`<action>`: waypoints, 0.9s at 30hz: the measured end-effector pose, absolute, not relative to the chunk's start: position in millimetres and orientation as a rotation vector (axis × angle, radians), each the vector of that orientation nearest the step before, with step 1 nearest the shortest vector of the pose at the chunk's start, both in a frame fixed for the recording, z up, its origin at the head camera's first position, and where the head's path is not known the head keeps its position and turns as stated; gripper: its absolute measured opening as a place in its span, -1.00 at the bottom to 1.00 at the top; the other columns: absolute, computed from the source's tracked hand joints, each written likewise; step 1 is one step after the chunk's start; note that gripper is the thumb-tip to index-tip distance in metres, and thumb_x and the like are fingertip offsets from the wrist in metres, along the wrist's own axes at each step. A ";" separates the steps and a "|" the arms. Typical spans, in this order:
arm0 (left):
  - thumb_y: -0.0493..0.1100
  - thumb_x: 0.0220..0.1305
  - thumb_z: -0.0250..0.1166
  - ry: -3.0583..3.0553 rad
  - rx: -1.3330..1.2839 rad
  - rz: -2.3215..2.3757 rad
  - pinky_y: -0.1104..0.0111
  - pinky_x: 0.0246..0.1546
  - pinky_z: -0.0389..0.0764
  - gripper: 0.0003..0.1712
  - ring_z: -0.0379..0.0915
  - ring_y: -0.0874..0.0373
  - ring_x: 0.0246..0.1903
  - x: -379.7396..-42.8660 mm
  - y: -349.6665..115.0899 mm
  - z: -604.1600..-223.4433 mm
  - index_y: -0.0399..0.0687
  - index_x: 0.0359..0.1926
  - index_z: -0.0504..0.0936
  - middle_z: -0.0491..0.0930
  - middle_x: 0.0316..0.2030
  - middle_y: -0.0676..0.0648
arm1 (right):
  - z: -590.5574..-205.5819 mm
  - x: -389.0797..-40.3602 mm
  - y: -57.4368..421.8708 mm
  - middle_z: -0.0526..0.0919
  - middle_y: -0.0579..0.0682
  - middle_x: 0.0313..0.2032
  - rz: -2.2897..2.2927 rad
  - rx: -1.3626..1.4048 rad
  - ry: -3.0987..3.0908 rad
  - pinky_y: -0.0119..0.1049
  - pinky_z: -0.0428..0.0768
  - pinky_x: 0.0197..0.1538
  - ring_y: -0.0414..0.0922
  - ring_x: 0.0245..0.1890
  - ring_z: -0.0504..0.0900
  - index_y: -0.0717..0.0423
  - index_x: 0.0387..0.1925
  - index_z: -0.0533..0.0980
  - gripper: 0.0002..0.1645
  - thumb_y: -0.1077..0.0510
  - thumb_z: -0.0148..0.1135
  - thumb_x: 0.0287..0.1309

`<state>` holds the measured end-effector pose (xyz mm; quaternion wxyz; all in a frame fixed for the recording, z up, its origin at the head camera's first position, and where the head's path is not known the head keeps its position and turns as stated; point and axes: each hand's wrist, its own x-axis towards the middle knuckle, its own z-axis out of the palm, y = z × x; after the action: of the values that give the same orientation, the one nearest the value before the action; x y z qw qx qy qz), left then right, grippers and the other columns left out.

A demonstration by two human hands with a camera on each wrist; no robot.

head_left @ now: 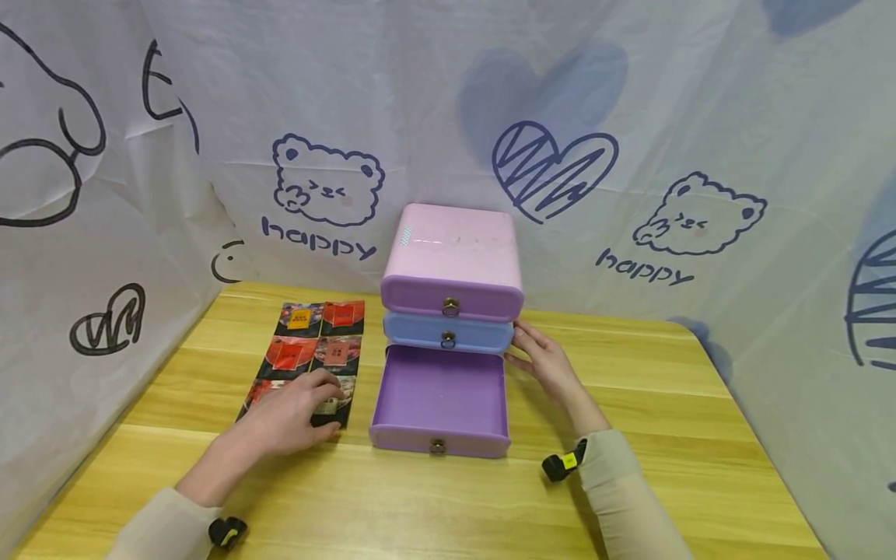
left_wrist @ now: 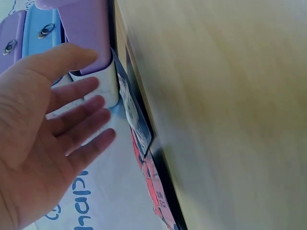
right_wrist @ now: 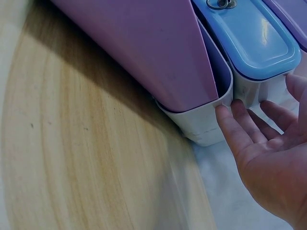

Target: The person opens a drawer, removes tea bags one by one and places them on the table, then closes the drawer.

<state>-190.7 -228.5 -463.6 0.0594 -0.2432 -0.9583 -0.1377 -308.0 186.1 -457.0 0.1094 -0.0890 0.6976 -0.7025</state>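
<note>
A small drawer cabinet (head_left: pixel 458 245) with a pink top stands on the table. Its lowest purple drawer (head_left: pixel 442 389) is pulled out and holds nothing visible; the blue middle drawer (head_left: pixel 413 330) and the purple top drawer (head_left: pixel 413 295) are closed. My right hand (head_left: pixel 549 365) steadies the cabinet's right side, fingertips against its white wall (right_wrist: pixel 204 124). Over the near end of a sheet of joined, printed packets (head_left: pixel 289 355) is my left hand (head_left: pixel 294 408), fingers slightly bent and holding nothing. Whether its fingertips touch the packets I cannot tell.
The wooden table (head_left: pixel 644 435) runs back to a white cloth (head_left: pixel 434 101) printed with bears and hearts. Ring pulls, such as the one on the lowest drawer (head_left: pixel 438 446), stick out in front. A black wrist strap device (head_left: pixel 560 467) sits at the right sleeve.
</note>
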 end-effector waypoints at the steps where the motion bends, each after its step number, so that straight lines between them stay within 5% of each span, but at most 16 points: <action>1: -0.03 0.16 0.57 -2.875 -0.742 -0.425 0.15 -0.14 0.71 -0.60 0.60 0.08 -0.04 -190.4 -227.3 -463.3 -0.03 0.00 0.73 0.57 0.02 -0.01 | -457.1 -308.0 186.3 0.18 0.25 0.56 -2.064 -0.265 2.050 -0.12 0.53 0.34 0.20 0.49 0.29 0.28 0.59 0.09 -0.30 0.04 -0.06 0.64; 9: -0.18 0.13 0.54 -2.520 -0.866 -0.446 0.30 -0.33 0.70 -0.67 0.65 0.17 -0.22 -191.3 -212.9 -459.2 -0.01 -0.07 0.71 0.63 -0.09 0.06 | -456.7 -307.6 186.2 0.18 0.26 0.55 -2.063 -0.263 2.043 -0.07 0.48 0.38 0.20 0.49 0.28 0.28 0.60 0.08 -0.31 0.05 -0.07 0.64; 27: -0.25 0.12 0.42 -2.138 -1.241 -0.463 0.26 -0.06 0.70 -0.69 0.63 0.10 -0.13 -187.7 -156.2 -454.1 -0.10 -0.06 0.71 0.67 -0.13 0.00 | -456.3 -306.9 185.4 0.19 0.22 0.56 -2.067 -0.242 2.044 -0.10 0.54 0.33 0.18 0.49 0.30 0.26 0.59 0.11 -0.32 0.06 -0.06 0.64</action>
<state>-187.7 -156.2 -454.1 0.3083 -0.4693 -0.8087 -0.1753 -306.9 185.4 -456.3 0.1120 -0.0826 0.6964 -0.7041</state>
